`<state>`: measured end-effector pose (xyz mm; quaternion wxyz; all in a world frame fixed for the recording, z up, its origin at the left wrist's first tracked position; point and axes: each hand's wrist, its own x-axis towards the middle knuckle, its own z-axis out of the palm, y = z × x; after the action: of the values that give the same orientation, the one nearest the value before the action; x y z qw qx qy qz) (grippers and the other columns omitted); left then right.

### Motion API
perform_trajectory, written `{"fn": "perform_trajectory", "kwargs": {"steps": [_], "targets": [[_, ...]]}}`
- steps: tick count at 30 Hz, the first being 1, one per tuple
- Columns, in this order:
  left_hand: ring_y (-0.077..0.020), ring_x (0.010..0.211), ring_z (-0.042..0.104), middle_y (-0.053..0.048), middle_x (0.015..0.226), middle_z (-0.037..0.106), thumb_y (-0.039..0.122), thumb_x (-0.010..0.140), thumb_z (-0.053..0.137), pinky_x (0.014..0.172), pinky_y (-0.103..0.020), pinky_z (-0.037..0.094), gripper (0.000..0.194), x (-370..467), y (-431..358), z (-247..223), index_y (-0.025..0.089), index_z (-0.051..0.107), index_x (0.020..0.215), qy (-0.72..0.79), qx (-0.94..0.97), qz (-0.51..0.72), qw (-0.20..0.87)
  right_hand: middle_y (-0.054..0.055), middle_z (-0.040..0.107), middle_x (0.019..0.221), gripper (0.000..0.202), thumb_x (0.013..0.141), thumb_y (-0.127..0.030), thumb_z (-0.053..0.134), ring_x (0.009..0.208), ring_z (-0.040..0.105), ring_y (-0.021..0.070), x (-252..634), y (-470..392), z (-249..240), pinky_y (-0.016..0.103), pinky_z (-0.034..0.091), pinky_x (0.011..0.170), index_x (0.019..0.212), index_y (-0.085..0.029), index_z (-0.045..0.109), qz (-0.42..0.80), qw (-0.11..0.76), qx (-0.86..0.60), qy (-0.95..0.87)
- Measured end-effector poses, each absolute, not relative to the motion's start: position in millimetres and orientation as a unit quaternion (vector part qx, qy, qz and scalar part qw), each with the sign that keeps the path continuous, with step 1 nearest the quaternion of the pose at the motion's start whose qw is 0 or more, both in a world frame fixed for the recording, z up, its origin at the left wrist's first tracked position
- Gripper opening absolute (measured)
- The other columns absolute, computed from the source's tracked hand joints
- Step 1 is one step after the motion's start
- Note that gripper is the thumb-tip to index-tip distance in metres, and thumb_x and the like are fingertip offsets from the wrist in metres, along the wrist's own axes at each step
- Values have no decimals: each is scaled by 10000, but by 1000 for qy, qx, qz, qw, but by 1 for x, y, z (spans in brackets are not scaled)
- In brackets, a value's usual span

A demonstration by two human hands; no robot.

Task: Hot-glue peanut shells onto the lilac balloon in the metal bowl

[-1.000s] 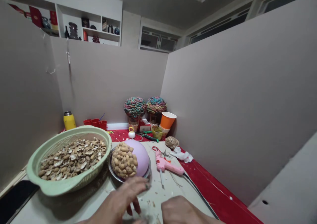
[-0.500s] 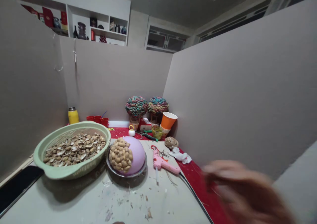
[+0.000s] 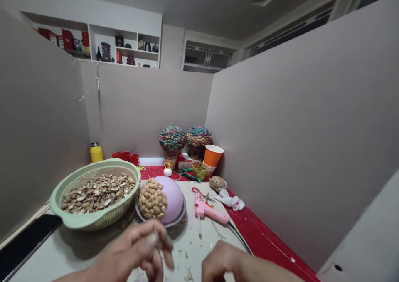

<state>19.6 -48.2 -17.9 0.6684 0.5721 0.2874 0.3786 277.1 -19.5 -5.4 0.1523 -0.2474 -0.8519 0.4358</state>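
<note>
Low in the head view, my left hand [image 3: 141,248] hovers over the white board with bent, parted fingers and nothing visible in them. My right hand [image 3: 222,260] is at the bottom edge, curled downward; its fingertips are hidden. Just beyond the left hand, a lilac ball [image 3: 173,201] rests in a shallow metal bowl [image 3: 181,222], its left side covered with unshelled peanuts [image 3: 152,199]. A pink glue gun [image 3: 210,211] lies beyond my right hand, glue stick [image 3: 199,227] pointing toward me. Scissors [image 3: 207,198] lie just behind it.
At left stands a green colander [image 3: 93,221] full of empty peanut shells. Two balls of coloured shells [image 3: 172,139] stand at the back beside an orange paper cup [image 3: 213,155]. Twine [image 3: 217,184], crumpled tissue [image 3: 230,199] and pliers [image 3: 191,176] lie around. Grey partitions [image 3: 296,128] enclose the table.
The right hand has come in from the far right to the bottom middle. My left hand has risen into view before the bowl. The head view has tilted slightly up.
</note>
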Motion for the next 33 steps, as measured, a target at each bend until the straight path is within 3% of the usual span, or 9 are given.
{"fn": "perform_trajectory", "kwargs": {"steps": [5,7,10,13,15,21,24,27,33], "targets": [[-210,705,713,-156,1138,685,605,874,535,553,-271,527,549,32,-31,-9,168,622,1196,214,453,419,757,-17,593,619,180,822,-358,693,497,499,95,279,-20,-2,209,438,492,774,-186,670,469,367,-263,-759],[-234,747,728,-172,1162,680,614,892,490,562,-275,540,585,38,-29,-15,170,593,1258,197,426,400,787,-2,631,722,183,854,-322,688,573,543,112,273,-21,-9,227,471,553,997,-208,678,376,422,-278,-777],[-226,731,731,-169,1171,677,634,898,454,553,-272,542,614,47,-29,-22,187,545,1310,195,402,381,810,49,676,882,418,897,-294,652,716,595,157,262,-20,-16,270,478,640,1294,-213,552,188,417,-258,-851],[-220,724,731,-152,1188,672,668,870,473,549,-268,520,659,51,-32,-23,224,482,1357,217,398,371,811,49,644,760,175,956,-238,534,661,558,163,258,-15,-20,281,392,580,1058,-169,659,28,376,-238,-895],[-216,727,727,-153,1137,699,675,847,514,559,-252,482,699,49,-35,-26,220,452,1374,245,414,352,803,31,586,663,234,971,-206,480,606,513,151,262,-7,-22,282,350,552,820,-170,656,-18,371,-249,-894],[-129,648,608,-79,823,753,550,752,747,590,-226,364,636,20,-46,-51,177,552,1229,363,528,316,700,-6,514,597,328,964,-323,521,546,481,138,287,26,-26,260,395,516,659,-204,538,26,444,-337,-830],[-135,591,579,-28,713,693,572,758,725,565,-246,380,581,6,-46,-65,176,572,1155,418,498,395,649,84,667,953,249,922,-399,592,834,638,211,288,37,-27,315,540,700,1073,-202,610,59,432,-348,-830],[-120,556,541,14,719,633,551,751,737,529,-238,389,543,-1,-45,-72,199,580,1133,476,431,509,573,155,473,1439,710,865,-470,661,1306,464,308,277,47,-27,478,433,1051,1457,-248,337,55,395,-308,-864],[-205,903,599,-94,1225,628,477,776,725,729,-291,517,518,-2,-47,-71,244,587,1218,552,467,556,409,154,121,1622,1092,745,-507,775,1478,134,345,249,75,-28,567,243,1153,1551,-290,70,75,289,-272,-915]]}}
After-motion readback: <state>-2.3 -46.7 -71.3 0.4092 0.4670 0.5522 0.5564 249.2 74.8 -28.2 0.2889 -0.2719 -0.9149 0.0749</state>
